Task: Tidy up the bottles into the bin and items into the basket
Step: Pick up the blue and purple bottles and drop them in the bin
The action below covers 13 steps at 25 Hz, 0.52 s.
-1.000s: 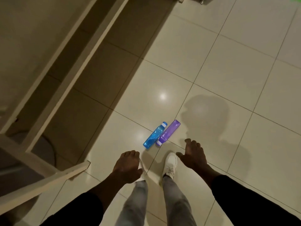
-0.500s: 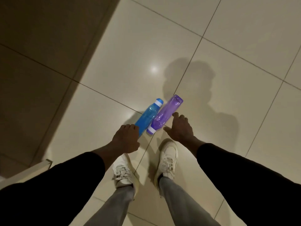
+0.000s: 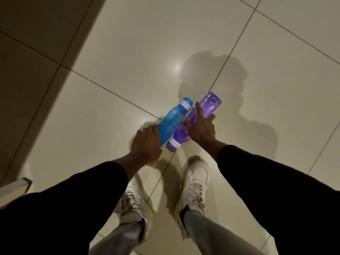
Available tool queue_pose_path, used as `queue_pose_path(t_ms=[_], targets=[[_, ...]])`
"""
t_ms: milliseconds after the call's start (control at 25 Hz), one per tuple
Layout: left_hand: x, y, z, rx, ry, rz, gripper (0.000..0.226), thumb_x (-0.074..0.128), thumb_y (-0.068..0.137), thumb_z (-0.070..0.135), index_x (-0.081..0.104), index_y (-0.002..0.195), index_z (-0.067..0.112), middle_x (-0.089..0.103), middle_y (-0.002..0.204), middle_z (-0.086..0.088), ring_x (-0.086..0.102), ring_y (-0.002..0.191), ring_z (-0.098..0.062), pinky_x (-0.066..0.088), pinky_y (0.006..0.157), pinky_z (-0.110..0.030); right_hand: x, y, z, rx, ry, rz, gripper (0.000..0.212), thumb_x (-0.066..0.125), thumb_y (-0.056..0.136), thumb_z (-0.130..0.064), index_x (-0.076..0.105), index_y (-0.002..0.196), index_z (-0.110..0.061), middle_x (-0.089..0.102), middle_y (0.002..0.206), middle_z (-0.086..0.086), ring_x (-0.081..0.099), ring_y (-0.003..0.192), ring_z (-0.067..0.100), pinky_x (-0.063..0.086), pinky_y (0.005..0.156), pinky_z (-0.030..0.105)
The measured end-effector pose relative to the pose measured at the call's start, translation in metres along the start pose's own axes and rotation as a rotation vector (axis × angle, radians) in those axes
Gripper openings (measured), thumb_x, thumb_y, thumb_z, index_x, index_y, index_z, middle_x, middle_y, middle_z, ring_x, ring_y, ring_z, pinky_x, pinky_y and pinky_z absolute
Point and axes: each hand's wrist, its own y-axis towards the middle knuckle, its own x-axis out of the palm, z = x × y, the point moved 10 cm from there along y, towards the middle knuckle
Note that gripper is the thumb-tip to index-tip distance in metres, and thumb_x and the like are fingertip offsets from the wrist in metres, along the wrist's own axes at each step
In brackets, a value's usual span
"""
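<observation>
Both arms stretched down toward the floor (image 3: 128, 52). Left hand (image 3: 146, 142) curled around near end of blue bottle (image 3: 170, 122); right hand (image 3: 201, 128) spread over purple bottle (image 3: 209, 103), fingers (image 3: 198, 111) gripping its middle. Bottles touching, lying just beyond white shoes (image 3: 195, 188).

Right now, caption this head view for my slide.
Left hand on blue bottle, right hand on purple bottle.

No readable text, label or number shows on anything here.
</observation>
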Motion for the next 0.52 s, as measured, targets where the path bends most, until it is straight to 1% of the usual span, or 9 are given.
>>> queue_pose_path(t_ms=[80, 120, 200, 280, 320, 400, 480, 520], targets=[[0.008, 0.000, -0.008, -0.083, -0.095, -0.024, 0.078, 0.083, 0.085, 0.039, 0.036, 0.141, 0.012, 0.056, 0.127, -0.008, 0.064, 0.110, -0.023, 0.058, 0.096, -0.040, 0.004, 0.009, 0.002, 0.014, -0.016, -0.003, 0.085, 0.072, 0.088, -0.060, 0.027, 0.155, -0.034, 0.036, 0.147, 0.018, 0.062, 0.110, 0.034, 0.054, 0.080, 0.037], [0.012, 0.000, -0.012, -0.121, -0.164, -0.048, 0.075, 0.084, 0.085, 0.035, 0.037, 0.139, 0.012, 0.058, 0.125, -0.008, 0.066, 0.106, -0.023, 0.060, 0.093, -0.040, 0.003, 0.012, 0.003, 0.014, -0.014, 0.000, 0.082, 0.074, 0.086, -0.059, 0.032, 0.151, -0.032, 0.038, 0.145, 0.018, 0.061, 0.107, 0.032, 0.053, 0.079, 0.036], [0.018, -0.005, -0.017, -0.180, -0.271, -0.100, 0.070, 0.087, 0.084, 0.030, 0.042, 0.134, 0.011, 0.062, 0.120, -0.009, 0.069, 0.102, -0.024, 0.062, 0.090, -0.040, -0.001, 0.013, 0.003, 0.000, 0.015, 0.011, 0.078, 0.082, 0.081, -0.052, 0.039, 0.142, -0.028, 0.042, 0.135, 0.013, 0.057, 0.099, 0.026, 0.050, 0.074, 0.032], [0.019, -0.014, -0.021, -0.231, -0.321, -0.114, 0.071, 0.089, 0.081, 0.031, 0.044, 0.131, 0.010, 0.063, 0.117, -0.008, 0.070, 0.103, -0.025, 0.062, 0.091, -0.040, -0.011, 0.005, 0.005, 0.007, 0.022, 0.040, 0.078, 0.088, 0.077, -0.044, 0.042, 0.138, -0.028, 0.042, 0.128, 0.009, 0.054, 0.095, 0.022, 0.047, 0.073, 0.030], [0.014, -0.020, -0.023, -0.254, -0.345, -0.110, 0.072, 0.090, 0.079, 0.033, 0.045, 0.130, 0.010, 0.063, 0.116, -0.008, 0.070, 0.103, -0.026, 0.062, 0.091, -0.040, -0.018, -0.001, 0.005, 0.021, 0.005, 0.045, 0.080, 0.089, 0.075, -0.044, 0.042, 0.137, -0.029, 0.041, 0.131, 0.011, 0.054, 0.094, 0.022, 0.047, 0.073, 0.030], [0.000, -0.038, -0.026, -0.296, -0.396, -0.093, 0.075, 0.092, 0.076, 0.037, 0.045, 0.128, 0.009, 0.064, 0.113, -0.007, 0.071, 0.101, -0.026, 0.063, 0.089, -0.039, -0.032, -0.023, 0.002, 0.020, -0.059, 0.034, 0.082, 0.090, 0.073, -0.047, 0.040, 0.137, -0.032, 0.039, 0.137, 0.017, 0.059, 0.097, 0.031, 0.048, 0.072, 0.031], [-0.022, -0.063, -0.028, -0.318, -0.421, -0.066, 0.076, 0.093, 0.074, 0.038, 0.046, 0.126, 0.009, 0.065, 0.110, -0.006, 0.073, 0.095, -0.025, 0.063, 0.085, -0.035, -0.053, -0.055, -0.013, -0.047, -0.107, 0.023, 0.082, 0.089, 0.071, -0.053, 0.039, 0.135, -0.037, 0.036, 0.134, 0.016, 0.061, 0.097, 0.037, 0.051, 0.069, 0.032], [-0.034, -0.075, -0.028, -0.321, -0.430, -0.056, 0.075, 0.093, 0.073, 0.038, 0.046, 0.124, 0.009, 0.066, 0.108, -0.005, 0.073, 0.092, -0.023, 0.063, 0.082, -0.033, -0.065, -0.073, -0.021, -0.077, -0.107, 0.022, 0.083, 0.088, 0.069, -0.056, 0.038, 0.133, -0.041, 0.035, 0.134, 0.014, 0.061, 0.093, 0.035, 0.053, 0.066, 0.032]])
